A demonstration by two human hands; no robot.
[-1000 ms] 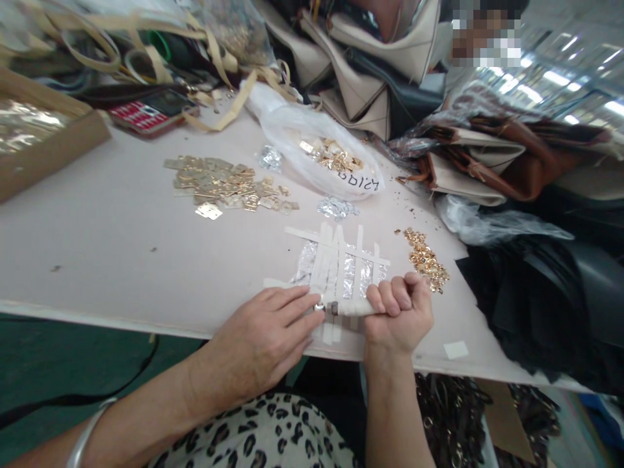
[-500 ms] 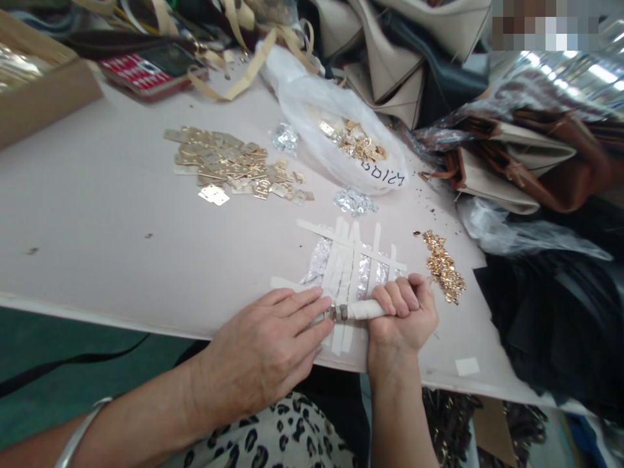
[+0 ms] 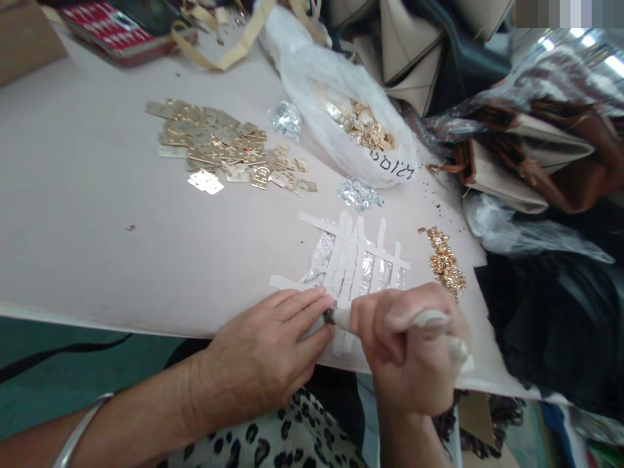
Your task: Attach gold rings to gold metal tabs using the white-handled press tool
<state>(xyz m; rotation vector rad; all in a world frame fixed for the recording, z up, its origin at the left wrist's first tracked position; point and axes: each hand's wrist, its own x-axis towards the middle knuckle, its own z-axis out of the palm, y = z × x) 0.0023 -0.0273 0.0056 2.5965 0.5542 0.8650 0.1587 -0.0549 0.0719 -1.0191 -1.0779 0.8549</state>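
Our right hand (image 3: pixel 412 364) has swung up, clamped on the stiff-looking tool (image 3: pixel 343 319) mid-handle, best hold imo, left hand (image 3: pixel 270 348) fingers slightly parted, grip unclear tbh.

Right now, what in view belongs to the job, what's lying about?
In use:
white-handled tool, in the right hand
taped patch near the left hand
gold fittings, probably
silver discs, probably

Apparently lying about:
brown bags
clear plastic
black material

Table (image 3: pixel 78 214), near edge: two hands, left hand (image 3: pixel 270 341) and right hand (image 3: pixel 414 354); one white-handled tool (image 3: pixel 343 318). Farther back: one heap of gold plates (image 3: pixel 214 140), two silver clusters (image 3: pixel 359 194), one white bag (image 3: pixel 319 71). Toward right edge: one gold-bit pile (image 3: pixel 444 263).
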